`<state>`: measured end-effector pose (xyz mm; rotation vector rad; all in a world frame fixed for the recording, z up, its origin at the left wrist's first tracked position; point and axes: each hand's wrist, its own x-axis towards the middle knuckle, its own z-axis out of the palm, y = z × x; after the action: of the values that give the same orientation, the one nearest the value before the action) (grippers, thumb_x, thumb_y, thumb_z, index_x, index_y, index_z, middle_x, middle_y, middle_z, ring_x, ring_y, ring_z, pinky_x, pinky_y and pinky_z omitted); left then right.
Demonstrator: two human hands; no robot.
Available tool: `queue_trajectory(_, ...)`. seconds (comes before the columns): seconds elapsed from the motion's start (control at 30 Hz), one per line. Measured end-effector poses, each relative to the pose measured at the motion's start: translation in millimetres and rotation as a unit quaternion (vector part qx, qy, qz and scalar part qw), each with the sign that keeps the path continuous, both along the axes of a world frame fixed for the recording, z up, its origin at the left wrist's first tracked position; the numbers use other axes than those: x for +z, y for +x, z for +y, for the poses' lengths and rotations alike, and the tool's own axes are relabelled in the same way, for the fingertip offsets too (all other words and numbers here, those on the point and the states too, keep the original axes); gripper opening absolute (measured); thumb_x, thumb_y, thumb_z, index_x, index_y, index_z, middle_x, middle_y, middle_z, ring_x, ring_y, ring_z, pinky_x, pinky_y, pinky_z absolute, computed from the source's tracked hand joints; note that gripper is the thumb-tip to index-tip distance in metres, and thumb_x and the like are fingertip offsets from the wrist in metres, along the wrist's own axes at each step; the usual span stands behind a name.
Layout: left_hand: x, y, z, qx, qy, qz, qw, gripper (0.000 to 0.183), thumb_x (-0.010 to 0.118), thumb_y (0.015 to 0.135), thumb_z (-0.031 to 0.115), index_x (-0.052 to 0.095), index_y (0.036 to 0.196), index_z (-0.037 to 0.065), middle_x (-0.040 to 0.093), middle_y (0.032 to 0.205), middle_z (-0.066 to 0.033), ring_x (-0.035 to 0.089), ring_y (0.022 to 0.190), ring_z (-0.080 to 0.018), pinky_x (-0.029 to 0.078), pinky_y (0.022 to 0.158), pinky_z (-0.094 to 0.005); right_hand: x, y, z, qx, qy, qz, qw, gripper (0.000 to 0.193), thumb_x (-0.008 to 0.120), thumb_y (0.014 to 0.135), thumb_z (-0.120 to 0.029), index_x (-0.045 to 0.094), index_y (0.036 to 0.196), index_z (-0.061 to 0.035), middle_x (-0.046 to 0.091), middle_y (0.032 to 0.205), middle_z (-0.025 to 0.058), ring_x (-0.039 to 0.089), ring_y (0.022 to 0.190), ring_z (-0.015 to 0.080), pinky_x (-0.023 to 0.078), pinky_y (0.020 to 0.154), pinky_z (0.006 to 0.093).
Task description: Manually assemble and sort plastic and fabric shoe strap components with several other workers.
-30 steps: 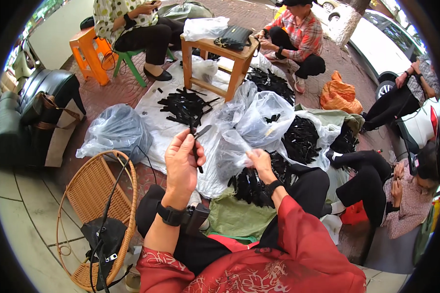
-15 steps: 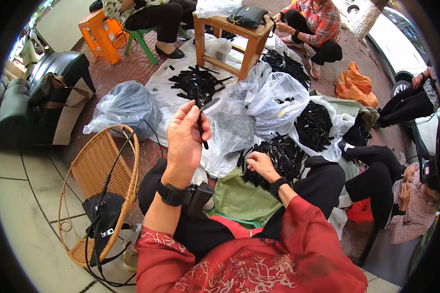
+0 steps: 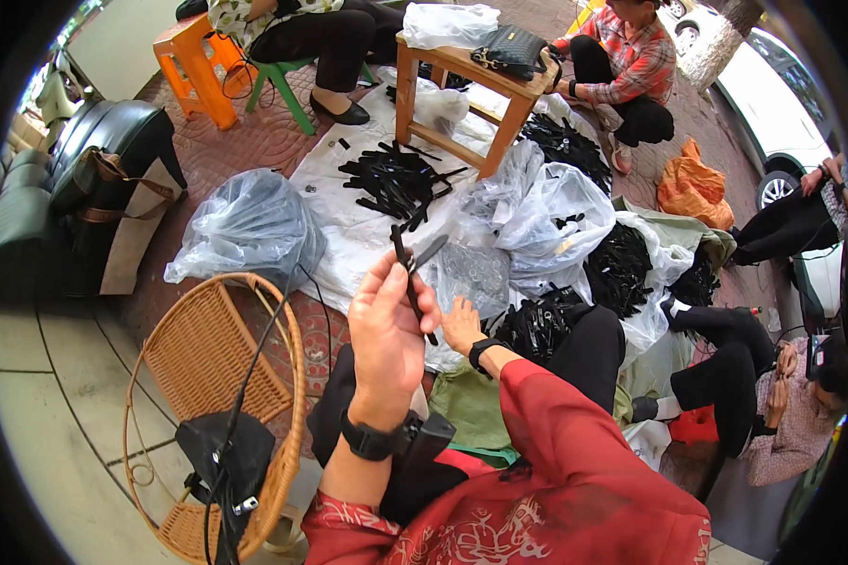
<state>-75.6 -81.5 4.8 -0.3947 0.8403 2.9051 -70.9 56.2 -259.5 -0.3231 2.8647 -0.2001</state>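
Black and narrow, a thin strip [image 3: 401, 254] is pinched between the thumb and fingers of the left hand [image 3: 388, 320], which is raised over the near part of a white sheet [image 3: 353, 247]. The strip tilts, its upper end leaning left, and a dark flat piece [image 3: 432, 252] sticks out from it toward the far right.

The right hand [image 3: 464, 325] reaches to the near edge of a clear plastic bag [image 3: 473, 273], just right of the left hand and lower down. Its fingertips meet the bag's outline, but I cannot tell whether they grip anything. Close to its right lies a near pile of black strips [image 3: 545, 322], and another dark pile [image 3: 620, 268] lies farther right.

Beyond the left hand, a far heap of black strips [image 3: 391, 179] is spread on the sheet, short of a wooden stool [image 3: 496, 146] that carries a black handbag [image 3: 511, 51] and a white plastic bag [image 3: 450, 24]. To the left sit a full plastic bag [image 3: 248, 226] and, nearer, a wicker chair [image 3: 219, 353]. An orange sack [image 3: 694, 188] rests at the far right, near a crouching person in a checked shirt [image 3: 643, 73].
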Motion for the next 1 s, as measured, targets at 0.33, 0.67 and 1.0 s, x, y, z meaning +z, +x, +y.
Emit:
queue_trajectory(0.33,-4.1,-8.1,-3.5,-0.002,0.005,-0.037,0.999,0.019,0.047,0.084,0.012,0.048,0.1,0.002,0.049,0.072,-0.0053,0.044,0.059,-0.0127,0.034,0.045,-0.0231,59.9,-66.2,101.1,-0.388,-0.526,0.022,0.756,0.016,0.06,0.068,-0.008,0.052,0.056,-0.0027,0.05,0.053,-0.0013,0.041,0.047,0.0054,0.033,0.044,0.022)
queue_trajectory(0.67,-7.0,-10.5,0.0,0.001,-0.004,-0.037,0.999,0.019,0.046,0.084,0.012,0.048,0.1,0.003,0.048,0.072,-0.0046,0.043,0.059,-0.012,0.033,0.045,-0.0223,108.3,-65.5,65.7,-0.386,-0.711,0.013,0.588,0.003,0.06,0.069,-0.004,0.057,0.068,-0.004,0.055,0.062,-0.0008,0.046,0.05,0.0048,0.036,0.046,0.018)
queue_trajectory(1.0,-1.3,-11.6,-4.6,-0.031,-0.016,-0.015,0.999,0.02,0.048,0.084,0.012,0.048,0.101,0.003,0.049,0.073,-0.0049,0.044,0.059,-0.0117,0.034,0.045,-0.0219,81.2,-29.1,77.9,-0.434,-0.673,0.085,0.592,0.014,0.06,0.073,-0.009,0.052,0.061,-0.006,0.055,0.06,0.0001,0.048,0.049,0.0066,0.036,0.044,0.0195)
